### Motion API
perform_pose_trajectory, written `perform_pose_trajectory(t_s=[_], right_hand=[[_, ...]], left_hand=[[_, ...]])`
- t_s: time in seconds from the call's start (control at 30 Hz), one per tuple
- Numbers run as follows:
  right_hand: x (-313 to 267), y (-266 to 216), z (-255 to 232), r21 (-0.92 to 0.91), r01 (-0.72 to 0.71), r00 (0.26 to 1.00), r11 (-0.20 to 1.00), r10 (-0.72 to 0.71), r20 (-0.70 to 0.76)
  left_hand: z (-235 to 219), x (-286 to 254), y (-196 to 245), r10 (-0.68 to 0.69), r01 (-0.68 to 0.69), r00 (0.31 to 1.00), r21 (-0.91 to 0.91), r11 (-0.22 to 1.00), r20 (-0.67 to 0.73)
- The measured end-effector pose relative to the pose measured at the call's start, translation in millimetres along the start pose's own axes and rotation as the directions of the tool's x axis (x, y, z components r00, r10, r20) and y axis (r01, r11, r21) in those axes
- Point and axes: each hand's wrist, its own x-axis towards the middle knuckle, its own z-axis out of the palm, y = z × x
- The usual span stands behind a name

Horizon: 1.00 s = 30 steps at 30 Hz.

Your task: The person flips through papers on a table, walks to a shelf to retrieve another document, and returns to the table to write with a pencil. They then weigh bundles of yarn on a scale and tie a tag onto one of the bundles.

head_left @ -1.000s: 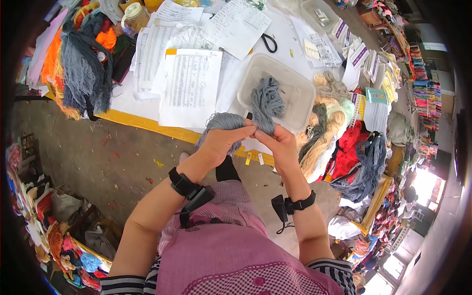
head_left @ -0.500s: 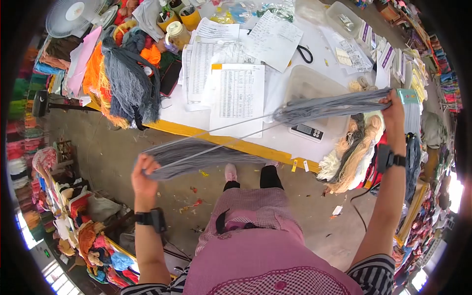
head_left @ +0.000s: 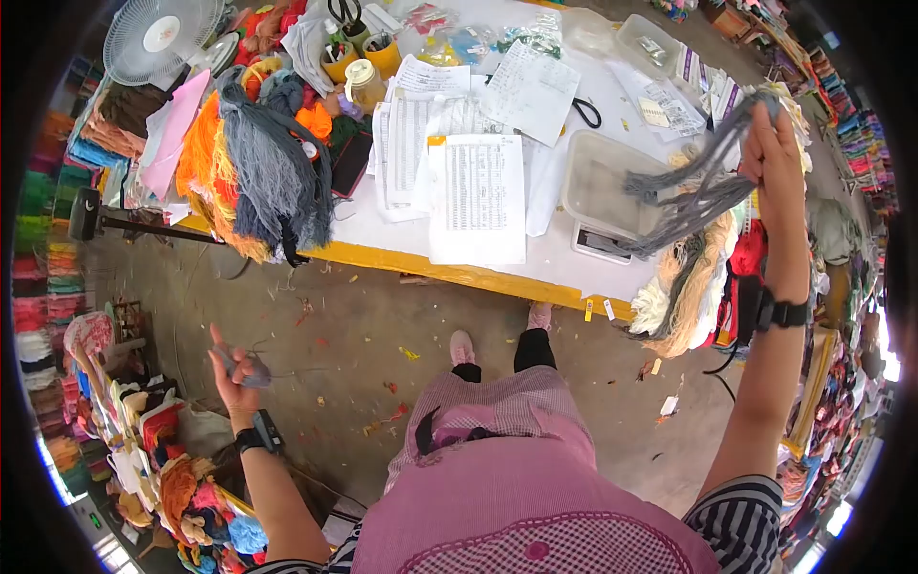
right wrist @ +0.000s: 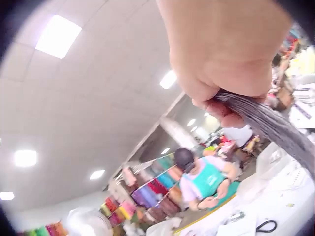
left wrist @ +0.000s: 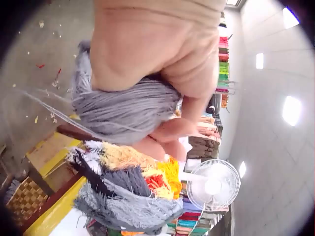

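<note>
High over the right part of the table, my right hand (head_left: pixel 773 153) grips one end of a grey yarn hank (head_left: pixel 703 196). Its loose strands swing left, blurred, over the clear plastic tub (head_left: pixel 598 177). In the right wrist view the curled fingers (right wrist: pixel 224 115) close round the bunched yarn (right wrist: pixel 268 125). Out to the left, over the floor, my left hand (head_left: pixel 232 383) holds a second bundle of grey yarn. The left wrist view has this bundle (left wrist: pixel 125 110) lying across the palm, with thin strands trailing off from it.
Under the tub sits a small scale (head_left: pixel 598 246). Printed sheets (head_left: pixel 476 201) cover the table's middle. Dark grey and orange yarn (head_left: pixel 263 143) hangs over the left edge; cream hanks (head_left: pixel 693 292) hang at the right. A fan (head_left: pixel 158 43) stands at the far left. Another person (right wrist: pixel 204 182) sits across the table.
My hands were together near the tub, then spread wide with the yarn stretched between them. Now the long span is gone: the right hand has lifted its hank higher, and the left has moved down and left.
</note>
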Motion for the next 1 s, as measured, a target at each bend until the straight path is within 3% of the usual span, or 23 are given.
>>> perform_pose_trajectory(t_s=[0.03,0.1,0.2,0.23,0.3,0.33,0.4,0.43,0.5,0.53,0.57,0.6,0.67,0.73,0.8,0.83,0.9,0.93,0.97,1.0], right_hand=[[-20,-20,26,0.025,0.027,0.997,0.999,-0.029,0.074],[-58,-46,70,-0.026,-0.004,0.982,1.000,0.009,0.186],[-124,-82,142,0.014,0.060,0.907,0.998,-0.061,0.418],[-139,-92,156,0.013,0.093,0.834,0.996,-0.085,0.546],[-163,-95,181,0.213,0.214,0.584,0.953,-0.300,0.754],[-172,-95,194,0.339,0.061,0.456,0.939,-0.328,0.827],[-186,-99,209,0.247,-0.069,0.287,0.966,-0.218,0.933],[-190,-94,217,0.247,-0.069,0.288,0.967,-0.218,0.933],[-198,-68,231,-0.006,-0.092,0.180,0.996,0.023,0.983],[-204,-41,237,-0.041,0.011,0.239,0.999,0.037,0.970],[-211,-12,243,-0.083,0.112,0.297,0.990,0.046,0.954],[-214,8,246,-0.086,0.108,0.296,0.990,0.051,0.954],[-219,40,251,-0.283,0.136,0.287,0.949,0.236,0.928],[-225,60,254,-0.307,0.107,0.290,0.946,0.265,0.919],[-228,72,256,-0.325,0.073,0.291,0.943,0.292,0.911],[-228,76,256,-0.308,0.054,0.289,0.950,0.280,0.915],[-233,95,258,-0.290,0.027,0.281,0.957,0.271,0.921],[-238,112,259,-0.108,0.096,0.402,0.990,0.061,0.914],[-243,129,258,0.066,0.185,0.502,0.980,-0.153,0.851],[-239,127,253,0.067,0.177,0.502,0.982,-0.149,0.852]], left_hand=[[9,-1,-7,-0.001,0.001,1.000,-0.003,1.000,0.008],[26,-1,-18,-0.052,0.033,0.955,0.069,0.997,0.291],[61,-4,-33,-0.045,0.005,0.903,0.093,0.996,0.427],[68,-6,-36,-0.049,0.005,0.861,0.088,0.996,0.506],[76,-9,-36,-0.032,-0.006,0.874,0.077,0.997,0.486],[75,-11,-35,-0.059,0.009,0.880,0.109,0.994,0.472],[83,-18,-35,-0.063,0.018,0.930,0.124,0.992,0.363],[88,-20,-37,-0.064,0.019,0.929,0.125,0.992,0.363],[94,-23,-41,-0.090,0.031,0.968,0.245,0.969,0.233],[97,-25,-44,-0.093,0.035,0.968,0.244,0.969,0.231],[100,-27,-47,-0.154,0.073,0.925,0.237,0.969,0.346],[104,-29,-50,-0.210,0.111,0.865,0.234,0.966,0.456],[123,-31,-62,-0.264,0.131,0.818,0.281,0.951,0.510],[158,-36,-79,-0.318,0.113,0.813,0.403,0.908,0.489],[185,-34,-104,-0.405,0.152,0.717,0.440,0.885,0.567],[188,-31,-121,-0.410,0.159,0.720,0.442,0.883,0.560],[184,-23,-157,-0.443,-0.018,0.579,0.554,0.832,0.684],[189,-22,-163,-0.447,-0.012,0.582,0.557,0.830,0.679],[193,-21,-169,-0.580,-0.009,0.542,0.695,0.719,0.608],[197,-20,-174,-0.699,-0.014,0.499,0.811,0.585,0.513]])
